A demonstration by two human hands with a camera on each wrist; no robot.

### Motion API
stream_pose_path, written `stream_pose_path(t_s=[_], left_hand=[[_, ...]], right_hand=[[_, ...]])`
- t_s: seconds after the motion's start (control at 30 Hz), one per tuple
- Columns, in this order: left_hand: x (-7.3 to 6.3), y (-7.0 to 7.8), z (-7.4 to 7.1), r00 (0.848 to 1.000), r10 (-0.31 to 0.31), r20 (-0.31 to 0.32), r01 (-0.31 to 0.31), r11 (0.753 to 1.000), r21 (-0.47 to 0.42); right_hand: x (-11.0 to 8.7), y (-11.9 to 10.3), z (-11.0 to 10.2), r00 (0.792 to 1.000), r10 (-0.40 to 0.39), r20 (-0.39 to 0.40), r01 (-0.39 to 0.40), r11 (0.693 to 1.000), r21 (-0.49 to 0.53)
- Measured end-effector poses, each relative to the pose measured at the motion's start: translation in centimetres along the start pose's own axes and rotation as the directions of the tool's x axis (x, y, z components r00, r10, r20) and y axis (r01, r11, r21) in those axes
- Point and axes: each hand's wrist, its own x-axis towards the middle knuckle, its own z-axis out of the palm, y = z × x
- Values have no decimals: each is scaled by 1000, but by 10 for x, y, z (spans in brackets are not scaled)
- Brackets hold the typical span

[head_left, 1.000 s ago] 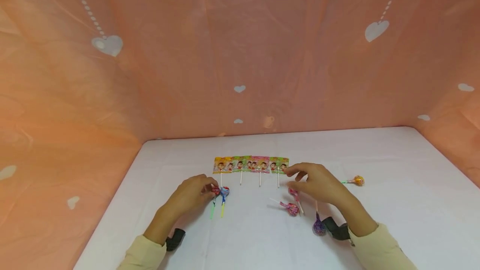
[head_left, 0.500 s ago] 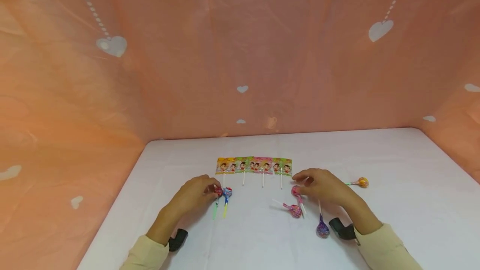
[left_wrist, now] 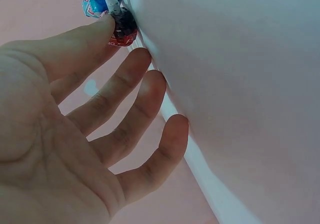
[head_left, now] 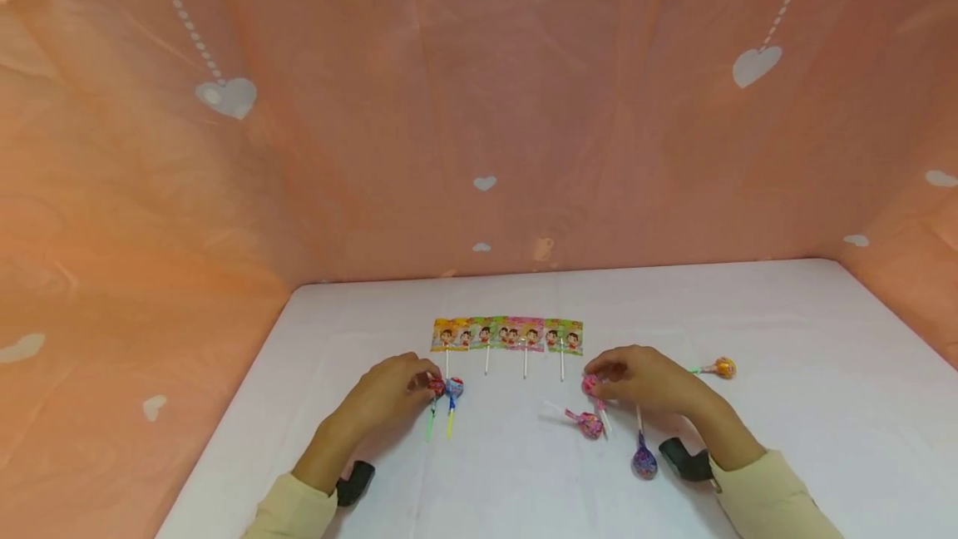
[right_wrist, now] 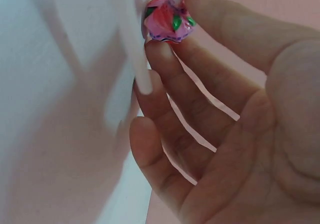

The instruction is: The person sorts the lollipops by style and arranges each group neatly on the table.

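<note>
At the left, my left hand [head_left: 392, 393] pinches the head of a red lollipop [head_left: 436, 388] between thumb and index finger; its green stick points toward me. Right beside it lies a blue lollipop [head_left: 453, 388] with a yellow stick, also seen as a blue wrapper [left_wrist: 95, 1] in the left wrist view. My right hand [head_left: 645, 378] has thumb and index finger on the head of a pink lollipop [right_wrist: 170, 19], whose white stick slants toward me. A second pink lollipop [head_left: 590, 424] lies just in front of it. The remaining fingers of both hands are loosely bent.
Several flat lollipops in bright packets [head_left: 525, 333] form a row beyond the hands, sticks toward me. A purple lollipop [head_left: 644, 462] lies near the right wrist and an orange one [head_left: 723, 368] farther right. An orange cloth [head_left: 479, 106] stands behind the white table [head_left: 479, 481].
My right hand has come down and back from beside the green packet onto the pink lollipop's head. The left hand stays on the red lollipop. The head view has shifted slightly.
</note>
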Motion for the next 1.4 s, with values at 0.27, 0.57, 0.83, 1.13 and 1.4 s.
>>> stream_pose_path(t_s=[0.27, 0.57, 0.83, 1.13, 1.4], left_hand=[[-1, 1, 0, 1000, -2, -4, 2, 1000, 0], [-1, 0, 0, 1000, 4, -6, -4, 1000, 5], [0, -1, 0, 1000, -7, -7, 7, 1000, -1], [-4, 1, 3, 1000, -30, -10, 30, 999, 20], [-2, 2, 1, 1000, -20, -20, 20, 1000, 12]], right_hand=[[0, 0, 0, 999, -35, 1, 35, 999, -8], [3, 3, 1, 998, -23, -50, 22, 1000, -16], [2, -2, -4, 995, 32, -98, -30, 999, 19], [0, -3, -3, 992, 50, -116, -47, 998, 32], [0, -7, -7, 991, 53, -126, -49, 998, 35]])
